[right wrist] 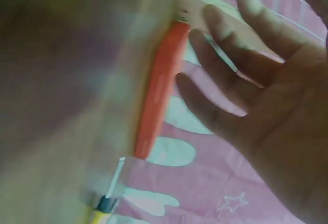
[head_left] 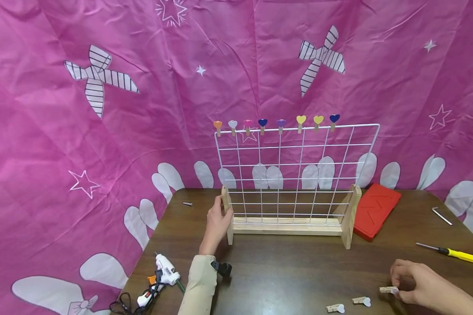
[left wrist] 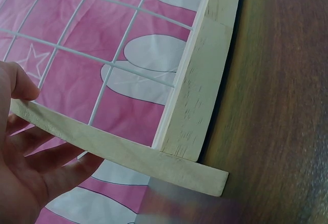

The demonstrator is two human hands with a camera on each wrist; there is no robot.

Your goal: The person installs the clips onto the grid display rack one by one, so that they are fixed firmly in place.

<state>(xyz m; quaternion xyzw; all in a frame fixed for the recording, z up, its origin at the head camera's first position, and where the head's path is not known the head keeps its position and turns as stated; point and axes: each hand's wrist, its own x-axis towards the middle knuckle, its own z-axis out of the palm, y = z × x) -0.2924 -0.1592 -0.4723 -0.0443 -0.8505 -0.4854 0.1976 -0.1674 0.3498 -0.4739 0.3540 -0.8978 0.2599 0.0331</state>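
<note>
A white wire grid [head_left: 287,178] stands upright in a wooden stand [head_left: 287,226]. Several heart clothespins [head_left: 262,124] in orange, white, pink, blue, purple and yellow sit along its top wire. My left hand [head_left: 217,221] grips the stand's left end post [left wrist: 118,147], thumb on one side and fingers on the other. At the lower right, my right hand [head_left: 419,280] pinches a small wooden clothespin [head_left: 387,289] with a white heart, low over the table. Two more white-heart clothespins [head_left: 361,301] lie left of it. In the right wrist view the thumb side of that hand [right wrist: 277,96] is cut off.
Behind the stand's right post lies a red case [head_left: 376,210]. Farther right are a yellow-handled screwdriver [head_left: 453,253] and a hex key [head_left: 441,216]. A white glue gun [head_left: 166,269] with its cord is at the left edge; a small metal piece [head_left: 187,204] lies farther back. Pink cloth hangs behind.
</note>
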